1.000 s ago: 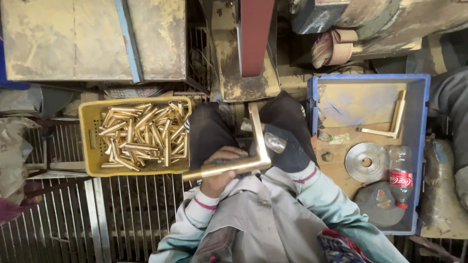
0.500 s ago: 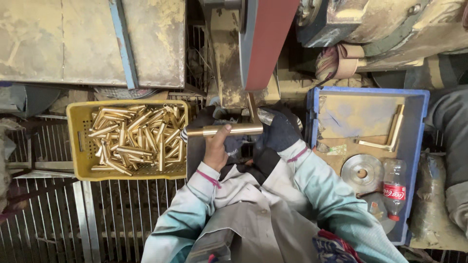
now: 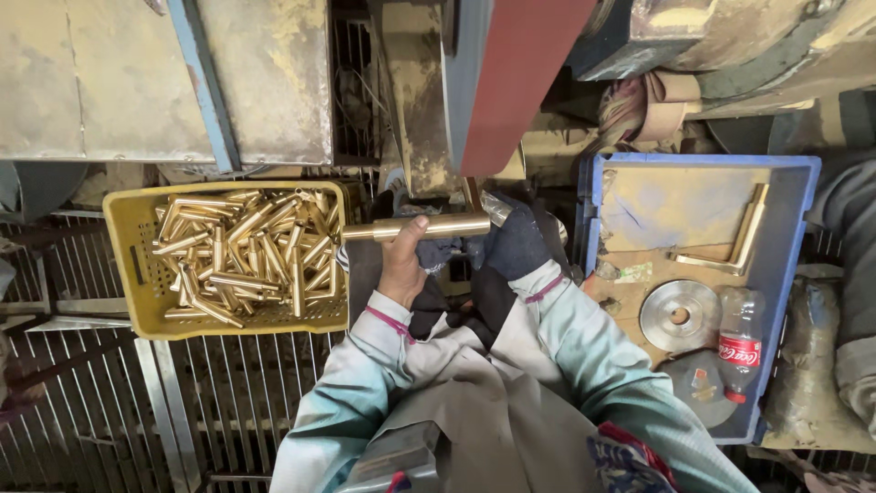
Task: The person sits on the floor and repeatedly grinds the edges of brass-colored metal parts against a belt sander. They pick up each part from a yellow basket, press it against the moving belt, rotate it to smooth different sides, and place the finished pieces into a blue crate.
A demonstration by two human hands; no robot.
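Sanding belt (image 3: 516,82), dark red, runs down from the top of the view to end just above the hands, on a grimy yellow-dusted machine frame. Yellow crate (image 3: 123,265) on the person's left, full of loose brass tubes (image 3: 246,256) lying at all angles. Blue crate (image 3: 794,228) on the right holds an L-shaped brass piece (image 3: 744,242), a metal disc (image 3: 680,315) and a plastic bottle (image 3: 739,342). Workpiece: a brass tube (image 3: 415,227), long axis nearly horizontal across the view, its left end reaching toward the yellow crate, its right end lying under the foot of the belt. Left hand (image 3: 401,265), bare, is closed round the tube near its middle from below, thumb over the top. Right hand (image 3: 511,242), in a dark glove, sits at the tube's right end, next to the belt; fingers curled in, but whether they clasp the tube or only brace it cannot be told, as the end is hidden. So the tube lies crosswise to the belt, and the right hand is the nearer to the contact point, the left nearer the crate.
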